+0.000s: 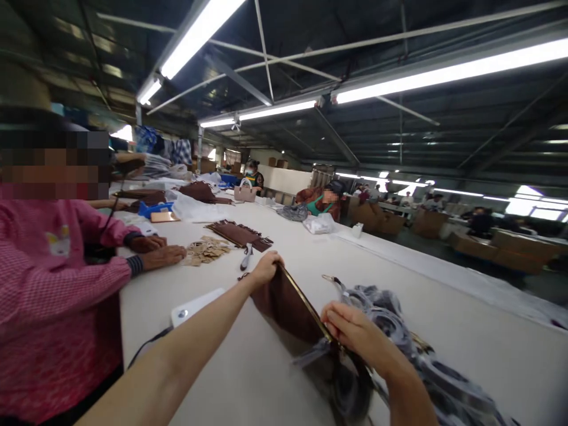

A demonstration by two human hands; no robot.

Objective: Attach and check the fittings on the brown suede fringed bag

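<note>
On the white desk (306,254), the long gold edge (306,303) of a brown bag (284,302) slants from the left hand (267,266), which grips its far end, to the right hand (348,324), which pinches it nearer the person.

Factory workshop — strip lights (452,72), roof beams (242,81), long worktable (444,322), cardboard boxes (517,249)

Ceiling tubes (452,71): glaring overhead.
Roof (421,133): dim.
Table (239,378): evenly lit.
Past far edge: overexposed windows (528,204).
Wrapped strap (354,391): blurred.
</note>
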